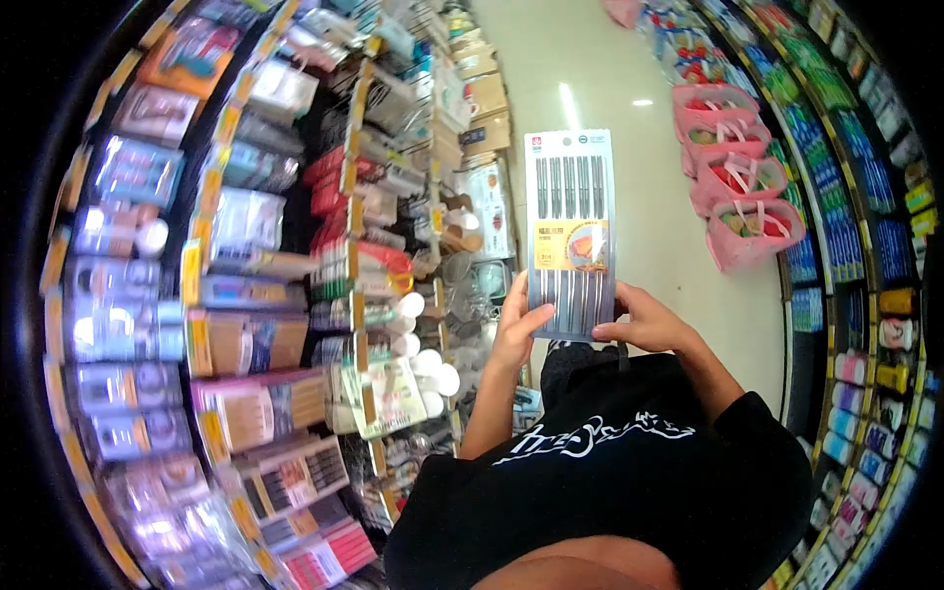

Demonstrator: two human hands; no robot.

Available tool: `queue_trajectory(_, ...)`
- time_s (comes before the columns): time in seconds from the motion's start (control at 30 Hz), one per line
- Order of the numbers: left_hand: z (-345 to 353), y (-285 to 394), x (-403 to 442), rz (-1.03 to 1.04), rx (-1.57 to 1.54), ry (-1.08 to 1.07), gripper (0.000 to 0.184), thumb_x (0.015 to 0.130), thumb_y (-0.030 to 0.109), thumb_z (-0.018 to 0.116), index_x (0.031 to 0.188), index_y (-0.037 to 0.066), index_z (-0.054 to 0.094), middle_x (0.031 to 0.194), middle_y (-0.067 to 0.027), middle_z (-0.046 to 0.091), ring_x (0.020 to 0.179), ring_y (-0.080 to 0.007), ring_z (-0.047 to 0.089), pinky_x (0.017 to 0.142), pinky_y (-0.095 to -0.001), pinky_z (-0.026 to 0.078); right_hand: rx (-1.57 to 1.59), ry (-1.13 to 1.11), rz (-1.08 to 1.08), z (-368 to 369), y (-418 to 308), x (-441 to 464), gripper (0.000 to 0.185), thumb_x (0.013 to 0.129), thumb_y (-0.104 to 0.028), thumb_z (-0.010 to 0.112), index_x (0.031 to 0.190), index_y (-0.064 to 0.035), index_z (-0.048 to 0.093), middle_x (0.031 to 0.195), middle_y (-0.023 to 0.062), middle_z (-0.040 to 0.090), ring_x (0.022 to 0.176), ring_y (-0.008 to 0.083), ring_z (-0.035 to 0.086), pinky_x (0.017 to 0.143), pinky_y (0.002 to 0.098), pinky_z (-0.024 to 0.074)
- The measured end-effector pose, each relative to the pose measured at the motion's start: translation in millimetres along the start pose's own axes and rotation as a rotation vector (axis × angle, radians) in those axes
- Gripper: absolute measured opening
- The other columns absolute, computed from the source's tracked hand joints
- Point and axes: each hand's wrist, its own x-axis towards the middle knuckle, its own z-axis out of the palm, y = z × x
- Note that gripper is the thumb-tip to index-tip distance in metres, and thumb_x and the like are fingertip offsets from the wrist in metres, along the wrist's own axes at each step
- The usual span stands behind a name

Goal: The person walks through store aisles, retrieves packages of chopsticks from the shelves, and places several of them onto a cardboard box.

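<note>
Black cloth fills the nearest part of your view: your shirt [619, 492], with white lettering [600, 438] across it. At the near left, a red-and-white pack [329, 560] lies low on the left shelves [192, 275], with packs of slim sticks [295, 482] just beyond it.

Beyond the shirt, your left hand [516, 323] is clamped on the left side of a flat pack of chopsticks [570, 202], thumb over its front near the lower edge. Your right hand [644, 320] grips the right side at about the same level, its thumb also on the front. The pack sits in the middle of the scene, its near end between your two hands and its far end pointing up the aisle. Dark patterned stick ends show in its far half, a yellow label [553, 244] crosses its middle, and metallic-looking shafts run toward you.

To the left of your hands, white round ends [433, 374] jut from the shelves. Farther along on the right, pink bags [752, 234] stand in a row beside the right shelves [804, 369], near blue packs [846, 236]. Farthest off, the pale floor [560, 44] carries bright reflections.
</note>
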Motion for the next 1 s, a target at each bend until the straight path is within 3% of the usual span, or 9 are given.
queue_trajectory(0.1,2.3,-1.7,47.8,-0.046,-0.155,-0.162,0.071,0.075,0.005,0.064,0.14,-0.005,0.036,0.13,-0.0163,0.054,0.12,-0.027,0.053,0.104,-0.0384,0.04,0.03,0.055,-0.069,-45.2,-12.6,9.5,0.04,0.082,-0.011,0.075,0.117,-0.0003,0.058,0.105,0.0085,0.064,0.099,0.0168,0.06,0.091,0.0339,0.0476)
queue_trajectory(0.2,-8.3,-14.7,110.0,-0.236,-0.241,-0.316,0.075,0.071,0.002,0.064,0.14,-0.005,0.035,0.131,-0.0178,0.053,0.12,-0.0298,0.054,0.102,-0.0417,0.043,-0.019,0.12,-0.045,-105.0,-13.6,39.0,0.034,0.082,-0.01,0.076,0.112,-0.0025,0.06,0.104,0.0033,0.062,0.097,0.015,0.058,0.092,0.0319,0.0448)
queue_trajectory(0.27,-19.0,-14.6,138.2,-0.323,-0.106,-0.332,0.068,0.068,0.0,0.062,0.133,-0.005,0.044,0.118,-0.0141,0.062,0.101,-0.0244,0.064,0.089,-0.0356,0.051,-0.021,0.119,-0.032,-123.0,-21.1,58.3,0.03,0.082,-0.01,0.077,0.106,-0.0028,0.06,0.098,0.0025,0.06,0.093,0.0144,0.057,0.088,0.0314,0.045)
queue_trajectory(0.33,-17.2,-4.8,183.4,-0.395,0.248,-0.318,0.06,0.068,-0.001,0.06,0.127,-0.005,0.05,0.106,-0.0111,0.066,0.089,-0.0218,0.067,0.082,-0.0318,0.054,-0.063,0.142,-0.028,-149.1,-27.6,93.3,0.029,0.082,-0.013,0.078,0.102,-0.0027,0.059,0.094,0.0029,0.059,0.09,0.0144,0.056,0.085,0.0312,0.0449)
queue_trajectory(0.43,-33.4,30.7,263.4,-0.325,0.144,-0.278,0.058,0.067,-0.002,0.059,0.124,-0.003,0.051,0.1,-0.0084,0.068,0.082,-0.019,0.067,0.076,-0.0288,0.055,-0.134,0.167,-0.006,-186.3,-60.5,159.0,0.031,0.082,-0.017,0.078,0.1,-0.002,0.059,0.093,0.0042,0.058,0.089,0.0147,0.056,0.084,0.0312,0.0453)
queue_trajectory(0.63,-65.5,116.4,414.4,-0.198,0.171,-0.494,0.079,0.071,0.005,0.071,0.142,-0.004,0.037,0.132,-0.0094,0.051,0.123,-0.02,0.047,0.107,-0.0342,0.033,-0.225,0.119,-0.108,-271.1,-123.9,269.3,0.05,0.081,-0.02,0.08,0.119,-0.0008,0.054,0.105,0.0077,0.062,0.098,0.016,0.057,0.091,0.0328,0.0452)
queue_trajectory(0.77,-42.5,149.7,482.6,-0.162,0.081,-0.58,0.083,0.075,0.008,0.072,0.145,-0.007,0.031,0.139,-0.0135,0.046,0.128,-0.0232,0.044,0.109,-0.0356,0.032,0.06,0.127,-0.081,-325.5,-140.9,303.7,0.05,0.079,-0.014,0.08,0.121,-0.0004,0.056,0.111,0.0048,0.062,0.105,0.0158,0.057,0.099,0.0317,0.0418)
queue_trajectory(0.87,-32.8,151.9,533.9,-0.158,-0.027,-0.551,0.087,0.074,0.007,0.071,0.147,-0.007,0.026,0.142,-0.0154,0.044,0.132,-0.0249,0.042,0.111,-0.0367,0.03,0.125,0.167,-0.134,-360.4,-138.1,332.6,0.042,0.084,-0.019,0.077,0.115,0.0012,0.059,0.105,0.0069,0.065,0.097,0.0151,0.059,0.09,0.0316,0.0466)
queue_trajectory(1.0,-29.8,149.1,620.1,-0.148,-0.061,-0.54,0.086,0.075,0.007,0.069,0.148,-0.007,0.025,0.144,-0.0167,0.043,0.133,-0.026,0.042,0.111,-0.0381,0.03,0.176,0.127,-0.078,-422.7,-132.0,380.5,0.043,0.088,-0.023,0.073,0.121,0.0029,0.061,0.114,0.0098,0.066,0.106,0.0168,0.059,0.095,0.0321,0.045)
